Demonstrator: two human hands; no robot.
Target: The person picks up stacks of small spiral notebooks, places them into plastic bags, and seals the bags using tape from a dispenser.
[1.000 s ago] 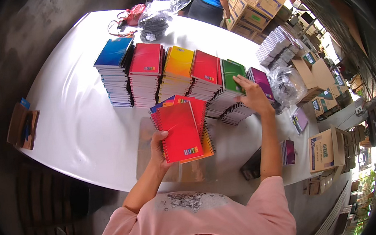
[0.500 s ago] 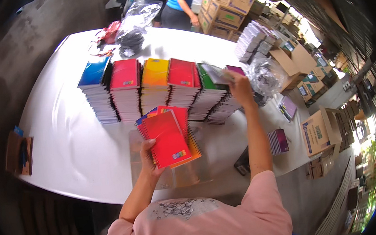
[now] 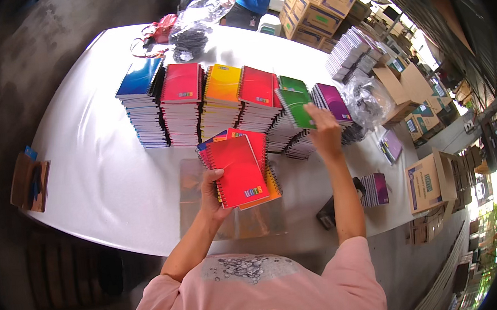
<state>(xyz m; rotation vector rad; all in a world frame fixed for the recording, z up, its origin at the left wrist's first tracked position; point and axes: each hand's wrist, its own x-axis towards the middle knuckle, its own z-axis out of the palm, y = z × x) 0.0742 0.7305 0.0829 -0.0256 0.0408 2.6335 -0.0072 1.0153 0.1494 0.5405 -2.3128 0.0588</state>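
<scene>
White bench: right fingers pinch a green spiral notebook. I see it rightward of the fanned notebooks left fingers grip.

Beyond the left hand and right hand stand six tall stacks of wire-bound notebooks — one topped blue, two red, one yellow, one green, one purple. In the left, at least four fanned, glossy-covered notebooks; in the right, one green-covered wire-bound notebook. Nearer and right of the right hand — one small pile of purple-covered notebooks.
</scene>
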